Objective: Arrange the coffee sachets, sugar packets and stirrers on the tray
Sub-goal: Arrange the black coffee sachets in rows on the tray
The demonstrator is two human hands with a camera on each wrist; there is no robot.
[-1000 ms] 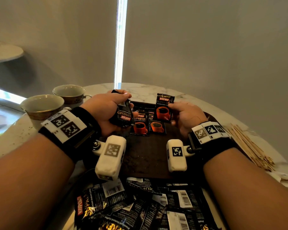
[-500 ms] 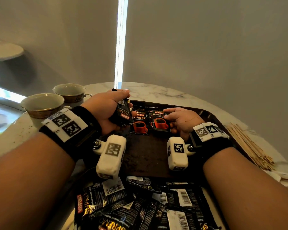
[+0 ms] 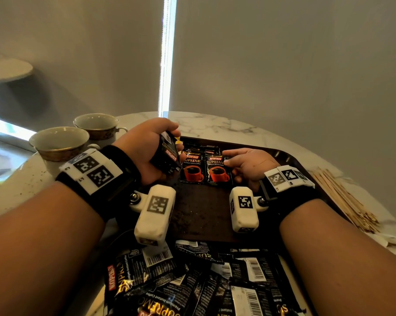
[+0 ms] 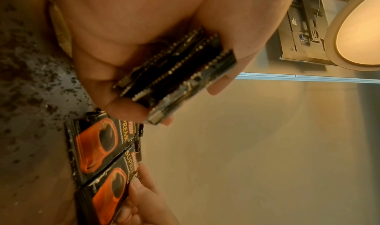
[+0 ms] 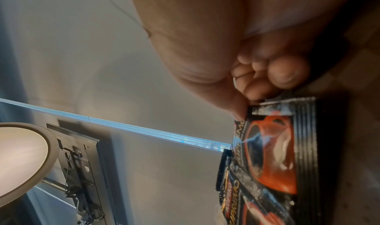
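My left hand (image 3: 160, 135) grips a stack of black coffee sachets (image 3: 167, 153) (image 4: 174, 75), held upright over the tray's far left. Two sachets lie side by side, face up, at the far end of the dark tray (image 3: 199, 213): a left one (image 3: 191, 169) (image 4: 96, 147) and a right one (image 3: 217, 171) (image 5: 271, 147). My right hand (image 3: 229, 159) (image 5: 246, 98) pinches the right sachet's upper right edge between thumb and forefinger, its other fingers curled. Wooden stirrers (image 3: 343, 199) lie on the table to the right of the tray.
A loose pile of coffee sachets (image 3: 192, 281) covers the tray's near edge. Two cups (image 3: 60, 142) (image 3: 96, 125) stand at the left on the round marble table (image 3: 226, 126). White paper packets (image 3: 393, 242) show at the right edge. A wall rises close behind the table.
My right hand has brought its sachet down from upright above the tray and laid it flat beside the first one. The left hand with its stack has barely moved.
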